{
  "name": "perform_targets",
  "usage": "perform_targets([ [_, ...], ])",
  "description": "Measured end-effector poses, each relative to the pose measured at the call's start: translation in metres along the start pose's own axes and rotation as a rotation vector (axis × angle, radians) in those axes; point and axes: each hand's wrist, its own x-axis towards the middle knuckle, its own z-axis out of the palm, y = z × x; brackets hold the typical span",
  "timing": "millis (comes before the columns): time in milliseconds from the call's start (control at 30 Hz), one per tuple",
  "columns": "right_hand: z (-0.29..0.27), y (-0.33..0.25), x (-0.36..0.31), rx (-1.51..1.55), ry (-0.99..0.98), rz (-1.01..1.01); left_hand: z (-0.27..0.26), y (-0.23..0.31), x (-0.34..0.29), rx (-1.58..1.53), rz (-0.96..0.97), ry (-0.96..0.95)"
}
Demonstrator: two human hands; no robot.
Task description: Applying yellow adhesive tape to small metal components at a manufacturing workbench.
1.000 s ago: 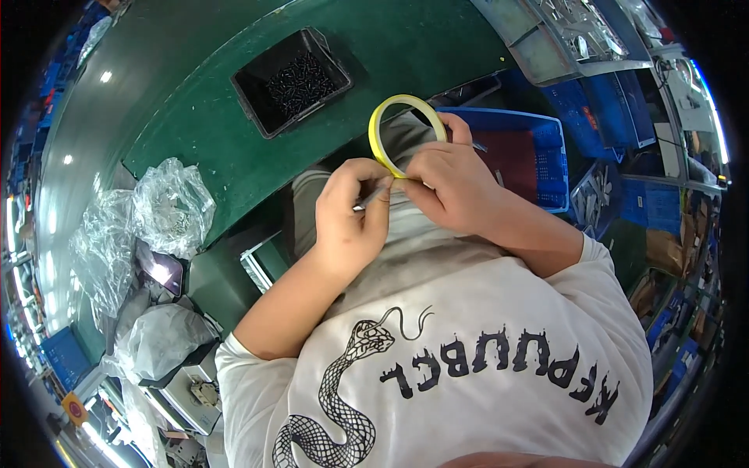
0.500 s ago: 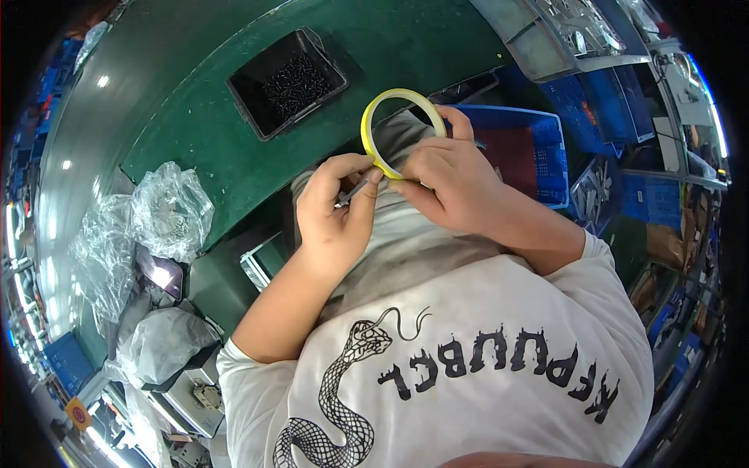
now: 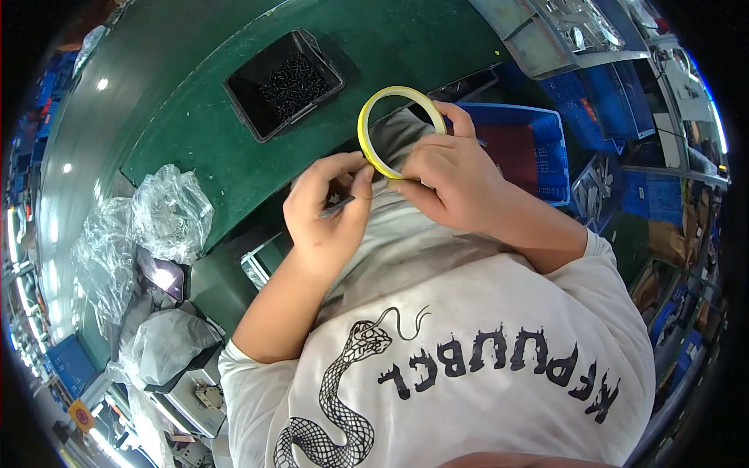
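Observation:
A roll of yellow tape stands on edge over my lap, its white core facing me. My right hand is closed around its right and lower side. Left of the roll, my left hand is closed, thumb and forefinger pinched close to the roll's lower left edge. A thin grey piece shows between its thumb and curled fingers; most of it is hidden. Whether a tape end is in the pinch is too small to tell.
A black bin of small black parts sits on the green table. Clear plastic bags lie at the left. To the right are a blue crate and a metal rack with trays.
My left hand has shifted slightly left, its fingertips drawing away from the roll. The roll has moved a little left in my right hand.

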Motion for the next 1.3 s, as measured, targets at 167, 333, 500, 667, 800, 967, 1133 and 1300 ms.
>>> perform_targets([
  [167,-0.001,-0.001,0.000,-0.054,0.004,-0.031,-0.005,0.000,0.012,0.221,0.295,0.011],
  [333,-0.002,-0.002,0.000,-0.140,-0.046,-0.061,-0.009,-0.004,0.019,0.287,0.498,-0.034],
  [500,0.000,0.002,0.000,-0.157,-0.054,-0.095,-0.011,0.000,0.022,0.386,0.514,-0.071],
  [667,0.004,0.007,-0.002,-0.157,-0.061,-0.118,-0.009,-0.007,0.021,0.404,0.520,-0.067],
  [800,0.007,0.007,-0.001,-0.130,-0.063,-0.127,-0.012,-0.012,0.021,0.416,0.520,-0.075],
  [967,0.008,0.000,0.001,-0.084,-0.079,-0.075,-0.013,-0.007,0.019,0.377,0.403,-0.105],
  [1133,0.012,0.000,0.003,-0.226,-0.042,0.186,-0.006,0.001,0.010,0.251,0.133,-0.232],
  [1300,0.013,0.001,0.005,-0.146,-0.101,0.214,-0.006,-0.001,0.010,0.242,0.023,-0.253],
])
